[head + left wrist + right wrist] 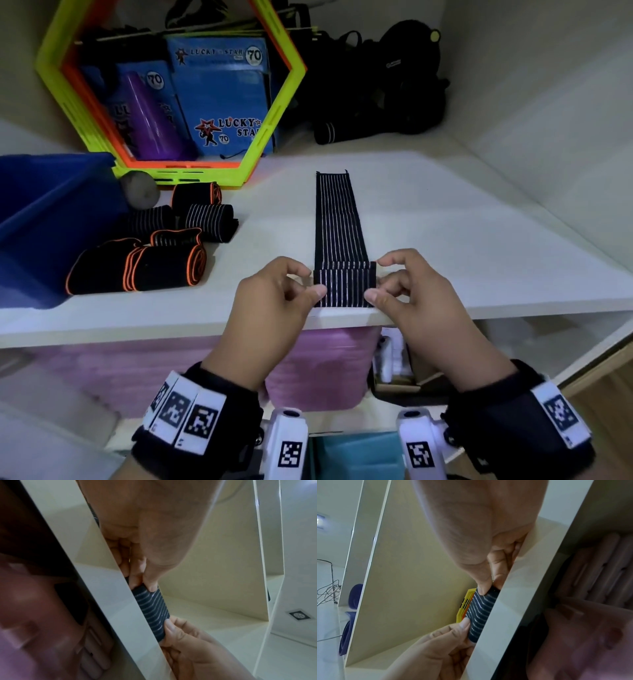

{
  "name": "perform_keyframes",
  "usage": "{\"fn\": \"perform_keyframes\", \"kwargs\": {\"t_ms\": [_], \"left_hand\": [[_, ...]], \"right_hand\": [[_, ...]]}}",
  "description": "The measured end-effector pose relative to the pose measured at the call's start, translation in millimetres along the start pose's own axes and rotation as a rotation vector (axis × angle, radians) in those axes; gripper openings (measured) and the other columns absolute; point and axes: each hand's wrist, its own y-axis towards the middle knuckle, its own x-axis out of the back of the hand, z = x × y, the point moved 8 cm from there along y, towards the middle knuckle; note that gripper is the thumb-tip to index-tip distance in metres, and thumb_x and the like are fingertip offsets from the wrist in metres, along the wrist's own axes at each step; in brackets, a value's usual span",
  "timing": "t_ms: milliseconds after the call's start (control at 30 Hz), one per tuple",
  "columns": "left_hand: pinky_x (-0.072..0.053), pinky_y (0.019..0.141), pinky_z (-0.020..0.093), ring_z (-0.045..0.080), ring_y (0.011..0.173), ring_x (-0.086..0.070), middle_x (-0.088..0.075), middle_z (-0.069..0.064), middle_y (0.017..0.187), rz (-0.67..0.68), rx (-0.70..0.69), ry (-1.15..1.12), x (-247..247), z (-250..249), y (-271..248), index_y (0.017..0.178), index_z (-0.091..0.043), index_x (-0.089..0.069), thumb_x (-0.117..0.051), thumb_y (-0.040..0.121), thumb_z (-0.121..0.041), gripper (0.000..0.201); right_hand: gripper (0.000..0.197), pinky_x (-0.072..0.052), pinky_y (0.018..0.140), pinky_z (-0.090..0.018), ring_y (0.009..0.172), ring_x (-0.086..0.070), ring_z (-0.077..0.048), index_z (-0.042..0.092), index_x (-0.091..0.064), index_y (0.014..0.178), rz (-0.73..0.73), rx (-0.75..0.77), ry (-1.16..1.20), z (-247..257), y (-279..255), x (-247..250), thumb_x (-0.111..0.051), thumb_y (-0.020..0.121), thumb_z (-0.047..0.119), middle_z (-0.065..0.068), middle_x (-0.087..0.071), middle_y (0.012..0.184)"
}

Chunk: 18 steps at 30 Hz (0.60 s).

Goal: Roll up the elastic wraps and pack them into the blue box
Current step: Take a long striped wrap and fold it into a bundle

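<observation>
l hand [274, 298] & r hand [414, 294] pinching folded near end of striped elastic wrap [337, 219] at shelf [479, 240] front edge, rolled wraps [164, 246] by blue box [41, 219] at left

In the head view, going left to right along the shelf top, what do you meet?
blue box → rolled wraps → left hand → striped wrap being rolled → right hand.
</observation>
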Motion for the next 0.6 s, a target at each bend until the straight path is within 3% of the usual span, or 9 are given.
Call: {"fn": "perform_keyframes", "kwargs": {"t_ms": [100, 200, 300, 333, 400, 500, 600], "left_hand": [[-0.042, 0.056, 0.012, 0.001, 0.062, -0.062, -0.070, -0.006, 0.064, -0.009, 0.044, 0.029, -0.7, -1.1, 3.7, 0.080, -0.028, -0.063, -0.079, 0.082, -0.035, 0.018], [-0.043, 0.056, 0.013, 0.001, 0.064, -0.061, -0.067, -0.009, 0.060, -0.025, 0.011, 0.125, -0.4, -7.2, 8.6, 0.066, -0.023, -0.063, -0.079, 0.081, -0.039, 0.027], [-0.043, 0.055, 0.018, 0.002, 0.059, -0.060, -0.064, -0.008, 0.058, 0.005, 0.016, 0.193, -3.5, -10.4, 13.3, 0.061, -0.020, -0.065, -0.080, 0.080, -0.040, 0.031], [-0.045, 0.056, 0.021, 0.003, 0.058, -0.060, -0.064, -0.008, 0.057, 0.011, 0.011, 0.206, -4.2, -11.4, 14.1, 0.060, -0.019, -0.065, -0.081, 0.079, -0.039, 0.031], [-0.049, 0.059, 0.026, 0.005, 0.059, -0.060, -0.064, -0.007, 0.059, 0.015, -0.010, 0.208, -5.3, -14.6, 14.1, 0.061, -0.020, -0.067, -0.082, 0.078, -0.037, 0.028], [-0.048, 0.069, 0.025, 0.006, 0.072, -0.060, -0.064, -0.010, 0.080, 0.029, -0.108, 0.232, -9.9, -19.6, 12.6, 0.068, -0.023, -0.072, -0.080, 0.080, -0.029, 0.016], [-0.048, 0.079, 0.028, 0.008, 0.084, -0.059, -0.067, -0.010, 0.096, 0.031, -0.239, 0.261, -13.5, -23.1, 8.9, 0.075, -0.024, -0.077, -0.077, 0.084, -0.021, 0.009]], "right_hand": [[0.031, -0.047, 0.072, -0.021, 0.079, -0.065, -0.001, 0.035, -0.053, 0.111, -0.005, -0.014, -0.026, 2.3, 1.0, -0.9, -0.072, 0.088, 0.026, 0.006, -0.070, 0.073], [0.026, -0.043, 0.068, -0.012, 0.074, -0.063, 0.000, 0.033, -0.066, 0.113, -0.007, -0.020, -0.086, 7.3, 3.1, -1.3, -0.071, 0.089, 0.026, 0.008, -0.069, 0.070], [0.018, -0.052, 0.078, -0.030, 0.073, -0.065, -0.009, 0.026, -0.074, 0.106, 0.031, -0.018, -0.153, 10.8, 6.4, -4.6, -0.069, 0.089, 0.025, 0.004, -0.068, 0.067], [0.020, -0.052, 0.082, -0.031, 0.076, -0.065, -0.010, 0.023, -0.074, 0.108, 0.046, -0.030, -0.179, 9.9, 7.3, -6.0, -0.068, 0.089, 0.025, 0.005, -0.068, 0.069], [0.028, -0.049, 0.084, -0.027, 0.082, -0.061, -0.005, 0.021, -0.072, 0.116, 0.052, -0.036, -0.235, 9.9, 8.5, -8.3, -0.068, 0.088, 0.025, 0.008, -0.067, 0.077], [0.035, -0.044, 0.086, -0.022, 0.095, -0.056, -0.006, 0.022, -0.063, 0.121, 0.015, -0.030, -0.261, 11.6, 8.9, -6.7, -0.069, 0.086, 0.025, 0.009, -0.058, 0.103], [0.029, -0.045, 0.096, -0.028, 0.108, -0.054, -0.013, 0.027, -0.067, 0.114, 0.021, 0.032, -0.269, 15.3, 9.8, -8.7, -0.070, 0.086, 0.022, 0.010, -0.053, 0.115]]}}
